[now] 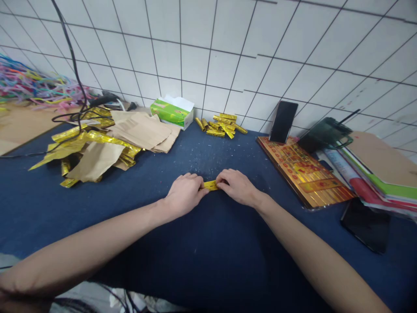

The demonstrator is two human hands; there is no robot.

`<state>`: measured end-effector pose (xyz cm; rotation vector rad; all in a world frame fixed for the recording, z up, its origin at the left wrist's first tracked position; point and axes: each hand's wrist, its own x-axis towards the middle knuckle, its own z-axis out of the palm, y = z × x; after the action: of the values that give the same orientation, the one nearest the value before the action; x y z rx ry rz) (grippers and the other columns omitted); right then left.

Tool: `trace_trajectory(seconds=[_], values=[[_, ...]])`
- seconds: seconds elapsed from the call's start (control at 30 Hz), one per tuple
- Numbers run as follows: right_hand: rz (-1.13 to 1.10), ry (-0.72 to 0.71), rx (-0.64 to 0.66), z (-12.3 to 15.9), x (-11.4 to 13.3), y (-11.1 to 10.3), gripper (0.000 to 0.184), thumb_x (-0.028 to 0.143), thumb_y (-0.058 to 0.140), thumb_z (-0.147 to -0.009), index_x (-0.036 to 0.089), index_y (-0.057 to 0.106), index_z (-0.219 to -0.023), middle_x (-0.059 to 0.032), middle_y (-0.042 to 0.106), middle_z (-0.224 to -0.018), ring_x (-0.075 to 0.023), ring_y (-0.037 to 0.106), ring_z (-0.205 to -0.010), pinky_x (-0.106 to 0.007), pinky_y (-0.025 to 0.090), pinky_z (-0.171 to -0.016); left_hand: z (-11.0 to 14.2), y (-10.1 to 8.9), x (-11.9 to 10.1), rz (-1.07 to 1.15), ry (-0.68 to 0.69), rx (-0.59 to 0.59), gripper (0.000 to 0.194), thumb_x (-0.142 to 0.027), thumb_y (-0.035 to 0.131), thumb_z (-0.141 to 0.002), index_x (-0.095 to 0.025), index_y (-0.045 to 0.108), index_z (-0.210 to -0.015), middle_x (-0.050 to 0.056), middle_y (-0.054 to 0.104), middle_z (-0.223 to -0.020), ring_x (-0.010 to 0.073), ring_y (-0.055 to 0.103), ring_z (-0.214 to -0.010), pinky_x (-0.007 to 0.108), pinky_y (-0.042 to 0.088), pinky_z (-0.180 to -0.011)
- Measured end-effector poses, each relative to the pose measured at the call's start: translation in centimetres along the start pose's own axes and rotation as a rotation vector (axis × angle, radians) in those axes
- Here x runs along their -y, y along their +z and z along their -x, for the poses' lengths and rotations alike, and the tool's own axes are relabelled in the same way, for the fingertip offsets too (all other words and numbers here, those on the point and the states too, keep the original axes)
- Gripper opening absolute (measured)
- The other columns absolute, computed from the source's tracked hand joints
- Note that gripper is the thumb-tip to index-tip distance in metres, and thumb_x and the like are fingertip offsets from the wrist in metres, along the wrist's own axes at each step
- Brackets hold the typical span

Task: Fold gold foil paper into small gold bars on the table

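My left hand and my right hand rest on the dark blue table cover, fingers curled. Between them they pinch a small folded piece of gold foil paper, one hand at each end; only its middle shows. A heap of finished gold foil rolls lies farther back by the tiled wall. Loose gold foil sheets mixed with brown paper lie at the left.
A green tissue box stands at the back. A stack of printed gold sheets lies at the right, with a phone leaning on the wall, another dark phone, and stacked folders. A black cable hangs at left.
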<state>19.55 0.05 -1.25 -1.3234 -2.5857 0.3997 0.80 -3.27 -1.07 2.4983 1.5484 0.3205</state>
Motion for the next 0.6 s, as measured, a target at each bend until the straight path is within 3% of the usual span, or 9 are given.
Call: trace_trajectory(seconds=[0.2,0.6], values=[[0.005,0.007,0.009,0.0,0.2,-0.1,0.013,0.013,0.049,-0.079,0.019,0.058,-0.071,-0.0012,0.061,-0.075,-0.0151,0.052,-0.072,-0.029,0.038,-0.069,-0.8,0.0,-0.4,-0.076,-0.004,0.051,0.024,-0.028,0.039,-0.084,-0.017,0.056,-0.071,0.007,0.063,-0.075,0.0236,0.059,-0.077,0.036,0.044,-0.069],[0.014,0.018,0.024,-0.2,0.1,-0.1,0.011,0.013,0.049,-0.077,0.019,0.055,-0.071,-0.0009,0.059,-0.073,-0.0144,0.051,-0.07,-0.027,0.036,-0.066,-1.7,-0.9,-0.4,-0.139,-0.035,0.179,0.03,-0.032,0.037,-0.083,-0.016,0.059,-0.07,0.01,0.065,-0.073,0.0271,0.063,-0.074,0.039,0.045,-0.068]])
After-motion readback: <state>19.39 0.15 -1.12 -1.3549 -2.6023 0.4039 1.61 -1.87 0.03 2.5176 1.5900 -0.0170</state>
